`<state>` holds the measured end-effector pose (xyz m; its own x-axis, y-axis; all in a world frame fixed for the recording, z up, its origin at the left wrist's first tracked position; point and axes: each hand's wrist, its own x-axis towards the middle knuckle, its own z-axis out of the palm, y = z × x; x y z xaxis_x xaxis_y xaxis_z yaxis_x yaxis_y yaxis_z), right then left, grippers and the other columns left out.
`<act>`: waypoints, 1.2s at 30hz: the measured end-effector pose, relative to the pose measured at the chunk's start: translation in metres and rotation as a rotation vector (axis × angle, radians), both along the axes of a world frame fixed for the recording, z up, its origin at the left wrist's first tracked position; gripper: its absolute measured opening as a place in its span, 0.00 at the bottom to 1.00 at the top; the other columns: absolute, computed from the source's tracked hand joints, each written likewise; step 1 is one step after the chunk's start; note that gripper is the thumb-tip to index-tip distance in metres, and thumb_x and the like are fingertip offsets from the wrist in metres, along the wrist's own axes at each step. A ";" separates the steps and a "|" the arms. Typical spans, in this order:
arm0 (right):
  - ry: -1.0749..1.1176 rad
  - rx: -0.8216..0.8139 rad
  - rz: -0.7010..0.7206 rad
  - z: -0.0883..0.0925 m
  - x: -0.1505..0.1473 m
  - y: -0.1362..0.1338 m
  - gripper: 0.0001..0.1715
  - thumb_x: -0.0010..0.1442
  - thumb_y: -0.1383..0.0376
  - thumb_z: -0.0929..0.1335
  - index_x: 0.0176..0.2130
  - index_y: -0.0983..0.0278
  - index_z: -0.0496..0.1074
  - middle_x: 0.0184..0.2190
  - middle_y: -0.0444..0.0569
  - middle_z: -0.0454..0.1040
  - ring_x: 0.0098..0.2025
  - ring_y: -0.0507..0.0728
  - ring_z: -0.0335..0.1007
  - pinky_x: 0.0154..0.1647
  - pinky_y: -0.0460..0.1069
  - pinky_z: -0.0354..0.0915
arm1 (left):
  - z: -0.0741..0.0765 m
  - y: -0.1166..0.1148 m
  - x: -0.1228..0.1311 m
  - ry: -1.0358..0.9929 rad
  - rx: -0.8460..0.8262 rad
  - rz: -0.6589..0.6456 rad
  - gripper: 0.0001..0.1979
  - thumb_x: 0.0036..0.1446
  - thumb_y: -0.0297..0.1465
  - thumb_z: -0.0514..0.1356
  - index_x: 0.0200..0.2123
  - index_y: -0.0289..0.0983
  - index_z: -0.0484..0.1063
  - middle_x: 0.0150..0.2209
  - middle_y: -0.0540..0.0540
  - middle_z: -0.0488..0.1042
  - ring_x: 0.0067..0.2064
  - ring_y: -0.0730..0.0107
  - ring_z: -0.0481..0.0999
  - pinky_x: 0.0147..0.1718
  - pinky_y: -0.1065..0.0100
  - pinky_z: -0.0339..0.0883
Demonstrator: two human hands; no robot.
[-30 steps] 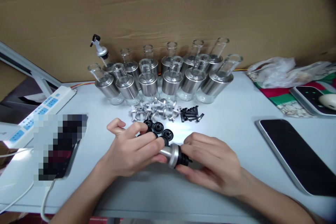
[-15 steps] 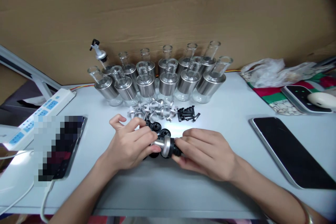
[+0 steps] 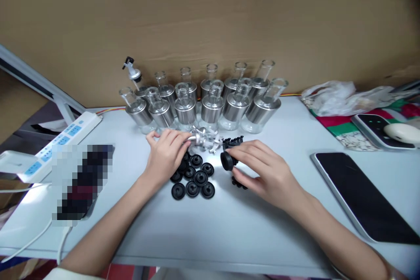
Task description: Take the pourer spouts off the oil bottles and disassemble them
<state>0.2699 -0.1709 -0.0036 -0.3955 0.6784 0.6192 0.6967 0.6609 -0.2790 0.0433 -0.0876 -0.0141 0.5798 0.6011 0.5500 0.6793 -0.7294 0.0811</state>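
Note:
My left hand [image 3: 166, 153] is at the left edge of the pile of silver spouts [image 3: 208, 140], its fingers pinched on a silver spout. My right hand [image 3: 267, 173] grips a round black stopper [image 3: 227, 161] between thumb and fingers, held above the table. Between my hands lie several black discs [image 3: 201, 178], some partly covered by my left hand. Small black parts [image 3: 233, 141] lie just beyond my right fingertips, and a few more dark pieces [image 3: 239, 183] show below that hand.
Several glass bottles with metal sleeves [image 3: 211, 107] stand in two rows behind; one holds a spout [image 3: 134, 72]. At left are a power strip [image 3: 62, 142] and a dark device [image 3: 82, 183]. A black phone-like slab [image 3: 361, 197] and a plastic bag [image 3: 344, 98] are at right.
My hands have moved apart, and the silver and black piece between them is gone from there. The left reached to the spouts; the right now holds a black stopper. The view shifted slightly.

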 end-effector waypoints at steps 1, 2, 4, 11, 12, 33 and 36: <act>0.003 -0.007 -0.005 -0.001 0.001 0.000 0.14 0.60 0.72 0.66 0.47 0.67 0.67 0.37 0.55 0.73 0.40 0.58 0.68 0.39 0.54 0.69 | 0.000 0.003 0.003 0.008 -0.012 -0.015 0.06 0.65 0.28 0.53 0.43 0.38 0.69 0.39 0.47 0.77 0.40 0.64 0.73 0.42 0.59 0.46; 0.007 -0.013 -0.010 -0.003 0.001 0.000 0.14 0.60 0.72 0.65 0.47 0.67 0.67 0.39 0.56 0.73 0.40 0.58 0.68 0.39 0.54 0.69 | 0.000 0.007 0.006 0.020 -0.026 -0.036 0.06 0.65 0.28 0.53 0.43 0.38 0.69 0.39 0.47 0.77 0.40 0.64 0.73 0.42 0.59 0.47; 0.022 -0.023 -0.017 -0.006 0.002 0.001 0.13 0.60 0.72 0.65 0.47 0.68 0.68 0.39 0.56 0.73 0.40 0.58 0.69 0.39 0.53 0.69 | 0.003 0.013 0.008 0.041 -0.067 -0.080 0.07 0.66 0.29 0.52 0.44 0.38 0.68 0.40 0.46 0.78 0.41 0.64 0.73 0.43 0.59 0.48; 0.091 -0.088 -0.006 -0.007 0.001 0.002 0.11 0.61 0.71 0.65 0.45 0.65 0.67 0.35 0.52 0.74 0.37 0.56 0.69 0.36 0.52 0.68 | 0.005 0.005 -0.026 -0.217 -0.155 -0.050 0.10 0.66 0.28 0.48 0.42 0.35 0.68 0.37 0.45 0.76 0.38 0.66 0.72 0.39 0.64 0.58; 0.084 -0.095 -0.012 -0.007 0.000 0.002 0.10 0.61 0.70 0.65 0.44 0.65 0.68 0.35 0.52 0.73 0.37 0.56 0.69 0.36 0.52 0.68 | 0.003 0.003 -0.031 -0.234 -0.156 -0.062 0.10 0.66 0.28 0.48 0.41 0.35 0.68 0.35 0.45 0.76 0.37 0.66 0.72 0.38 0.65 0.60; -0.113 -0.675 -0.041 -0.004 -0.033 -0.001 0.11 0.55 0.73 0.63 0.38 0.66 0.71 0.26 0.46 0.72 0.26 0.53 0.67 0.26 0.47 0.63 | 0.009 -0.009 -0.047 0.051 -0.693 -0.230 0.03 0.60 0.27 0.56 0.37 0.37 0.69 0.30 0.49 0.72 0.32 0.68 0.72 0.33 0.67 0.64; -0.150 -0.672 -0.005 0.000 -0.033 0.000 0.13 0.53 0.76 0.62 0.36 0.65 0.71 0.26 0.46 0.71 0.25 0.52 0.67 0.26 0.47 0.62 | 0.009 -0.009 -0.048 0.046 -0.673 -0.229 0.03 0.59 0.26 0.57 0.37 0.38 0.70 0.29 0.49 0.73 0.32 0.67 0.72 0.34 0.67 0.65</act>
